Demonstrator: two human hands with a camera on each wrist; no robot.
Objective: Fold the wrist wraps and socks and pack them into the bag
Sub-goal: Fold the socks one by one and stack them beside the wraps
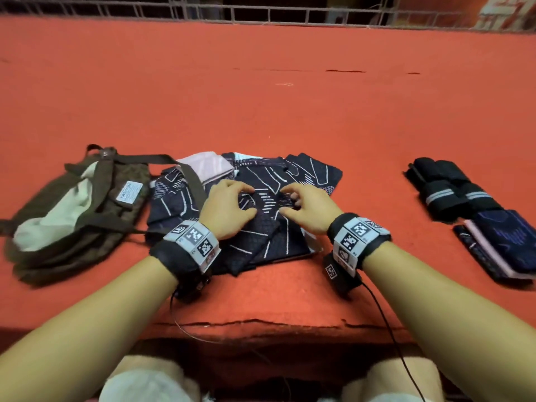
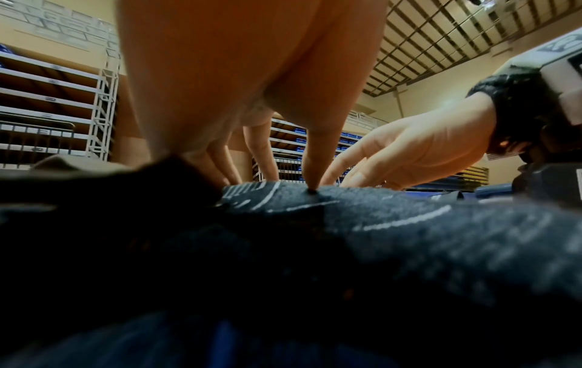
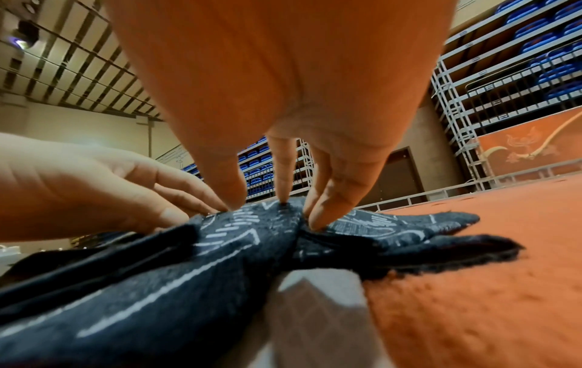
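A pile of dark navy socks [image 1: 313,172] with white line patterns lies in the middle of the red surface. Both hands sit on the top sock [image 1: 261,227]. My left hand [image 1: 246,200] and right hand [image 1: 288,203] are close together, fingers bent, tips pinching its fabric. In the left wrist view the left hand [image 2: 267,184] has its thumb dug into the sock [image 2: 409,224]. In the right wrist view the right hand [image 3: 274,206] gathers the sock [image 3: 220,249] into a small ridge. An olive-brown bag [image 1: 87,216] with pale lining lies to the left, mouth open, its strap over the pile.
Rolled black wrist wraps [image 1: 452,187] with grey stripes lie at the right, and a folded navy and pink sock pair [image 1: 499,239] sits just in front of them. The red surface's front edge [image 1: 261,323] is near my knees. A metal railing [image 1: 261,13] runs along the far side.
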